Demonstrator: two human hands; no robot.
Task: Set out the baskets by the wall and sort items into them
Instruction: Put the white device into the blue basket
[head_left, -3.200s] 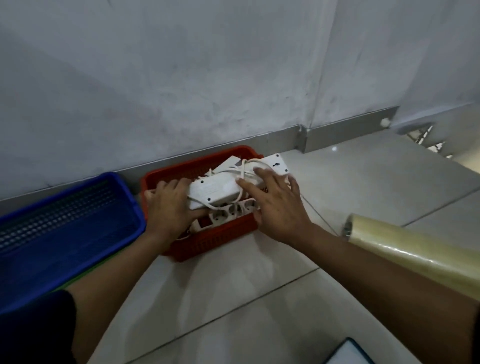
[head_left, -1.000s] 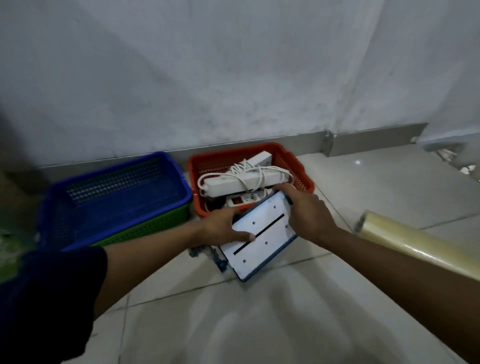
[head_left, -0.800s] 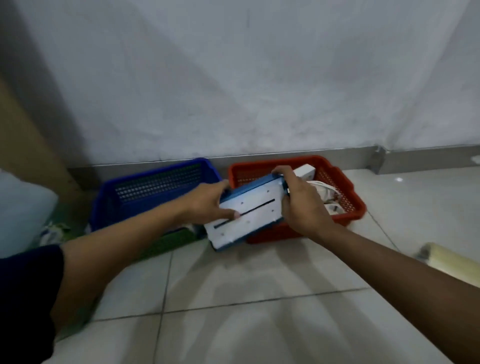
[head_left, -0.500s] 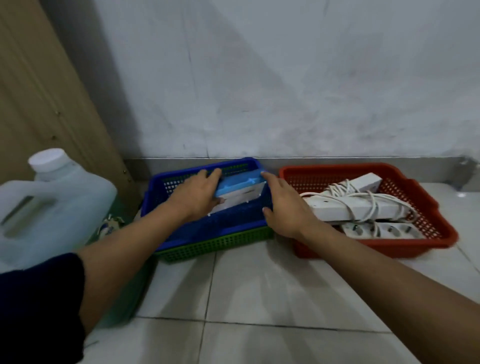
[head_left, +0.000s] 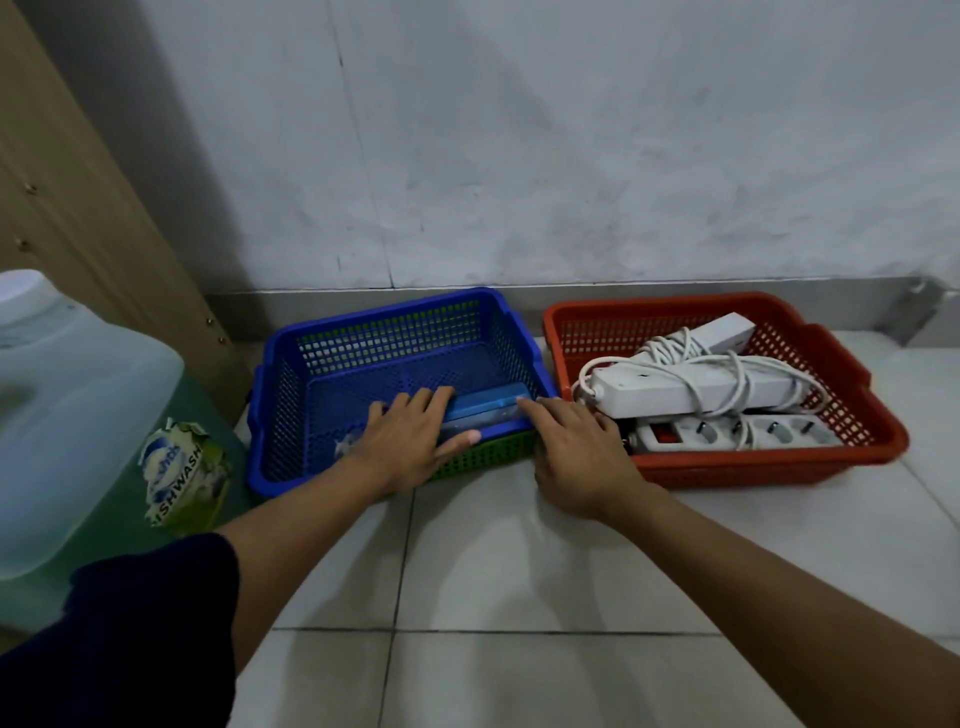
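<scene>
A blue basket (head_left: 384, 318) sits nested in a green basket (head_left: 491, 457) by the wall. To its right stands a red basket (head_left: 753, 461) with white power strips (head_left: 691, 388) and their coiled cords inside. A flat blue box (head_left: 485, 408) lies low in the blue basket's near right corner. My left hand (head_left: 410, 441) reaches over the front rim, its fingers on the box's left end. My right hand (head_left: 576, 452) is at the box's right end, fingertips touching it between the two baskets.
A large translucent jug of green dishwash liquid (head_left: 78, 415) stands at the left, close to the blue basket. A wooden panel (head_left: 78, 182) rises behind it. The grey wall and its metal skirting (head_left: 675, 291) run right behind the baskets. Tiled floor lies in front.
Both hands carried the blue box from the floor by the red basket over to the blue basket and lowered it inside. The view swung left, bringing the jug in.
</scene>
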